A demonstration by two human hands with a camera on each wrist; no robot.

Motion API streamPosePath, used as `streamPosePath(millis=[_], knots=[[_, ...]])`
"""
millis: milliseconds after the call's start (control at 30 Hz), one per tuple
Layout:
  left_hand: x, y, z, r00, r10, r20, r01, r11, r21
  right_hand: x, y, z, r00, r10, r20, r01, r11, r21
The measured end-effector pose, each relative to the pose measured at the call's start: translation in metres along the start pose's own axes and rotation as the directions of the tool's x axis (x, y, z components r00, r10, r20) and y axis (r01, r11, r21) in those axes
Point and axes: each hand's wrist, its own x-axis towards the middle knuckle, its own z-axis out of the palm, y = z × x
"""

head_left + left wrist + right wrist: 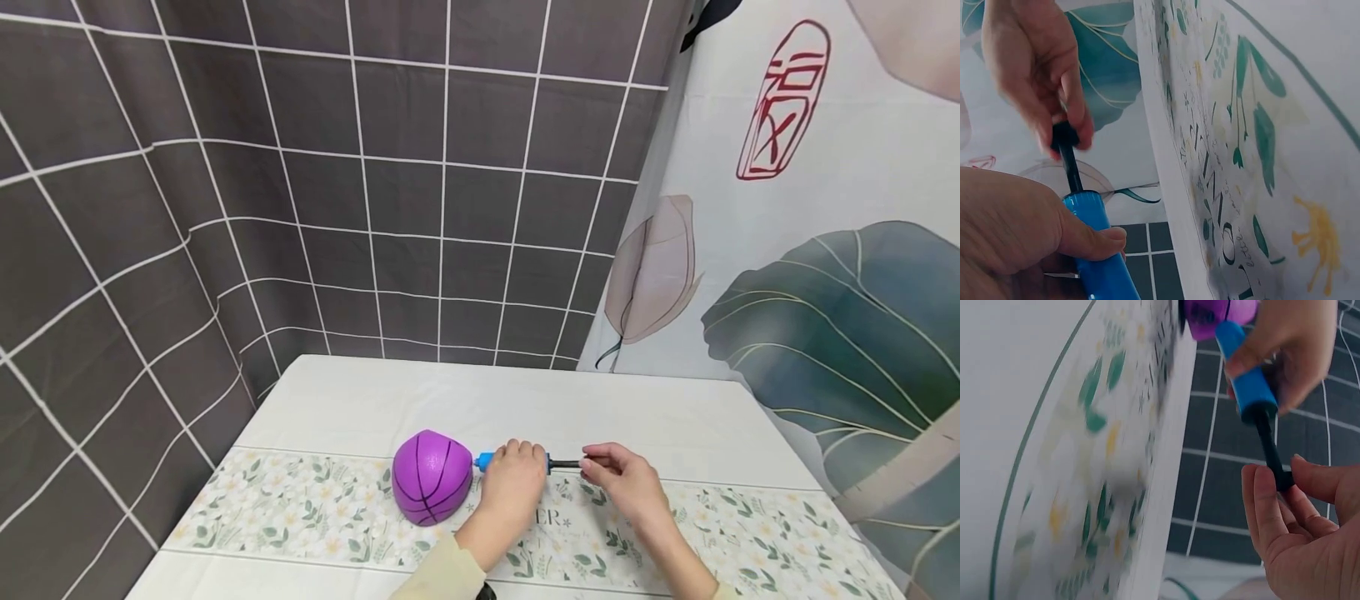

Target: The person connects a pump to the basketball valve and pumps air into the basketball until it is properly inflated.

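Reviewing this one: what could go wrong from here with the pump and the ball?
The misshapen purple ball with black lines has neither hand on it, so it may shift and come away from the blue cylindrical pump.

The right hand pinches the end of the thin black rod with its fingertips, so it might slip off.

Only the left hand grips the pump's barrel, so a wobble might strain its tip at the ball.
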Motion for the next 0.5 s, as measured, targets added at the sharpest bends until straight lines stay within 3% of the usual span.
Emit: streamPosePath(millis=[233,500], knots=[[-0.001,0.0,0.0,1.0,-0.004,0.004,0.004,1.0,0.002,0.0,-0.004,0.025,0.997,-0.079,0.028,0.079,0.997,0.002],[-0.001,-0.003,0.0,0.999,0.015,0.047,-0.013,0.999,-0.041,-0.001,0.0,0.007,0.998,0.018,0.057,-0.019,1.0,0.025]])
